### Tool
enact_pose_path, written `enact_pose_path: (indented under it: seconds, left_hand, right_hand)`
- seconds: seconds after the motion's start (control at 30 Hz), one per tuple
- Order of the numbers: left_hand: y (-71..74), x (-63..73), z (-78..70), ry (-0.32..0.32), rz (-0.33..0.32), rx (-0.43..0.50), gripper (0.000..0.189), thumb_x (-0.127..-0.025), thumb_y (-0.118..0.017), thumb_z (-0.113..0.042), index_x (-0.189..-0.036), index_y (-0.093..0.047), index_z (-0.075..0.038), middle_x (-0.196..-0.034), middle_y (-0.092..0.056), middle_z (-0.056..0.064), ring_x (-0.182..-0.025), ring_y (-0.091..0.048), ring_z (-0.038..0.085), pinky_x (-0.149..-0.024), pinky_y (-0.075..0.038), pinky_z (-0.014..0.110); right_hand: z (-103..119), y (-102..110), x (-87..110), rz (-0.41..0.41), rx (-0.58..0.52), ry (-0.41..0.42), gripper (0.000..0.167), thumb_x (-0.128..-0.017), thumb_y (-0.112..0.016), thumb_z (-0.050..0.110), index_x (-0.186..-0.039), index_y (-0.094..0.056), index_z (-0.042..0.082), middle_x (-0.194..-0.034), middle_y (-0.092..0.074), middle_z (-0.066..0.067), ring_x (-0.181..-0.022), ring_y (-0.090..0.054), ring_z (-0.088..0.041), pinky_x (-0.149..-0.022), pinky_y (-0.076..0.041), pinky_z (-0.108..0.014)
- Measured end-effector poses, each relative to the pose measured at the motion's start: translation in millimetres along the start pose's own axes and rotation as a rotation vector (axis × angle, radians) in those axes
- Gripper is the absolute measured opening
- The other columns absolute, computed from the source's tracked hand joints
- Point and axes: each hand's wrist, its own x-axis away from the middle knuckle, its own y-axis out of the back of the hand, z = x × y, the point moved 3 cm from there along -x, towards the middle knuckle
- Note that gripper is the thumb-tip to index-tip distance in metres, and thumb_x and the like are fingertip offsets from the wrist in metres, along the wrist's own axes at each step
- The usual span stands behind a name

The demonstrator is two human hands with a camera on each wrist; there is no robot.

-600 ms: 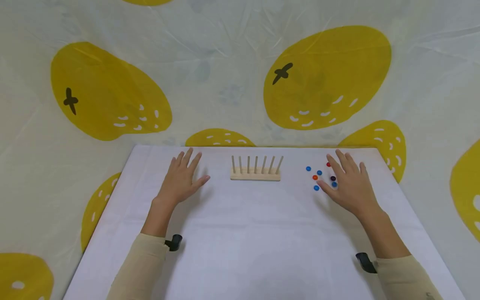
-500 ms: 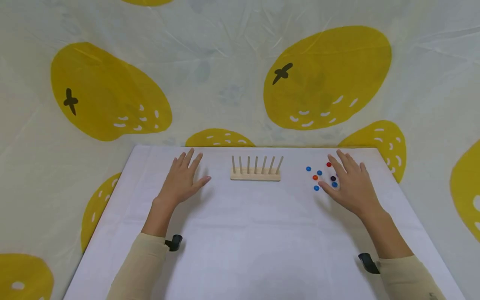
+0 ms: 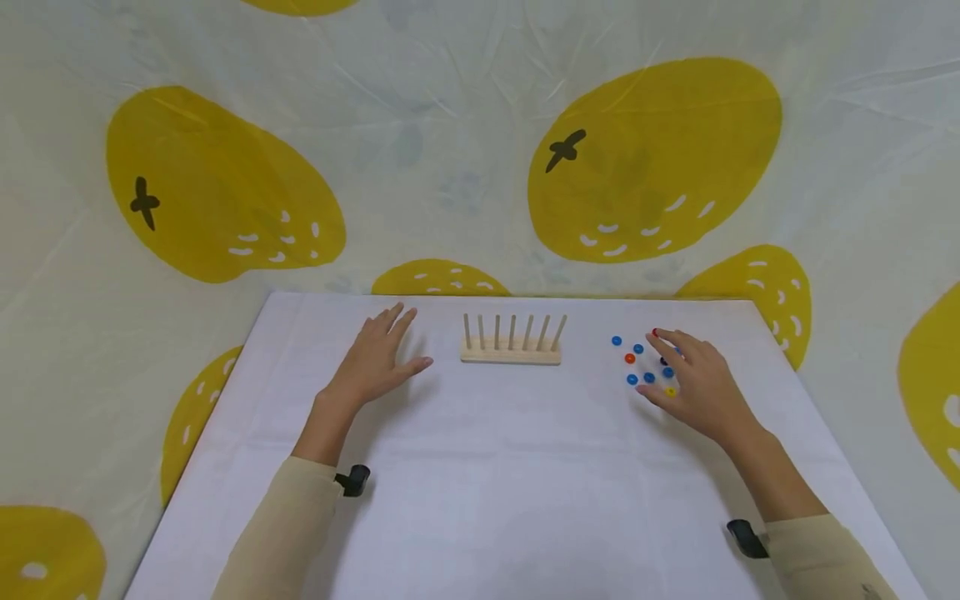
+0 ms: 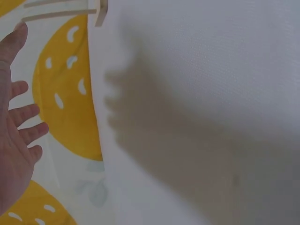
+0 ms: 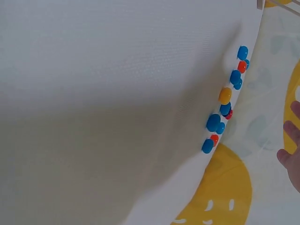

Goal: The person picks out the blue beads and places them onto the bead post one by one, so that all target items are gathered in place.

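Note:
My right hand (image 3: 705,387) hovers over a scatter of small round beads on the right of the table, thumb and fingers spread apart and slightly bent. Blue beads (image 3: 617,341), an orange-red bead (image 3: 630,358), a yellow bead (image 3: 671,391) and a red bead (image 3: 656,332) show around its fingertips; the palm hides others. In the right wrist view, the bead row lies away from the hand (image 5: 294,159). To the left, my left hand (image 3: 371,358) is held above the cloth with fingers extended, holding nothing. Its thumb points toward a wooden peg stand (image 3: 510,355).
Several thin upright pegs (image 3: 512,331) rise from the stand near the table's far edge. White cloth (image 3: 495,475) covers the table. Behind it hangs a pale curtain (image 3: 435,150) with yellow fruit prints. Each wrist carries a small black camera (image 3: 356,481).
My right hand has come slightly nearer and its fingers have bent; the yellow bead and another blue one now show. The left hand has shifted a little right, toward the peg stand.

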Motion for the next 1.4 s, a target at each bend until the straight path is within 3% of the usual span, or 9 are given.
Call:
enact_pose_path:
  seconds: [0.17, 0.47, 0.7, 1.07, 1.4]
  left_hand:
    - [-4.8, -5.7, -1.4, -0.008, 0.011, 0.066, 0.092, -0.093, -0.066, -0.061, -0.163, -0.029, -0.014, -0.17, -0.026, 0.016, -0.154, -0.028, 0.041, -0.127, -0.015, 0.058]
    - [-17.0, -14.3, -6.6, -0.009, 0.013, 0.167, 0.093, -0.088, -0.074, -0.06, -0.161, -0.035, -0.017, -0.167, -0.032, 0.013, -0.153, -0.031, 0.037, -0.123, -0.028, 0.057]
    - [-29.5, -25.2, -12.9, -0.031, 0.012, 0.217, 0.095, -0.085, -0.078, -0.059, -0.16, -0.037, -0.017, -0.163, -0.04, 0.012, -0.151, -0.036, 0.035, -0.122, -0.032, 0.055]
    - [-50.5, -41.9, -26.0, -0.031, 0.07, 0.272, 0.098, -0.08, -0.086, -0.051, -0.158, -0.04, -0.014, -0.161, -0.045, 0.01, -0.15, -0.038, 0.033, -0.122, -0.032, 0.051]
    - [-64.2, -54.8, -25.8, -0.013, 0.1, 0.278, 0.095, -0.081, -0.089, -0.041, -0.157, -0.042, -0.01, -0.158, -0.048, 0.012, -0.148, -0.041, 0.034, -0.123, -0.032, 0.049]
  right_hand:
    - [2, -5, 0.0, 0.004, -0.085, 0.004, 0.08, -0.077, -0.089, 0.03, -0.146, -0.055, 0.008, -0.145, -0.054, -0.022, -0.134, -0.047, -0.046, -0.107, -0.038, -0.069]
    - [-3, -14, 5.1, 0.001, -0.19, -0.012, 0.074, -0.076, -0.091, 0.022, -0.141, -0.058, 0.007, -0.138, -0.059, -0.022, -0.129, -0.051, -0.044, -0.102, -0.044, -0.068]
    - [-9, -21, 7.8, 0.036, -0.22, -0.037, 0.071, -0.077, -0.091, 0.022, -0.139, -0.06, 0.007, -0.137, -0.059, -0.021, -0.129, -0.05, -0.043, -0.102, -0.046, -0.066]
    - [-14, -28, 10.4, 0.043, -0.216, -0.029, 0.061, -0.08, -0.09, 0.023, -0.132, -0.065, 0.004, -0.13, -0.064, -0.019, -0.122, -0.054, -0.04, -0.102, -0.046, -0.064]
    - [-14, -31, 5.0, 0.083, -0.214, -0.028, 0.052, -0.082, -0.087, 0.018, -0.129, -0.068, 0.006, -0.125, -0.07, -0.016, -0.121, -0.054, -0.039, -0.101, -0.045, -0.064]
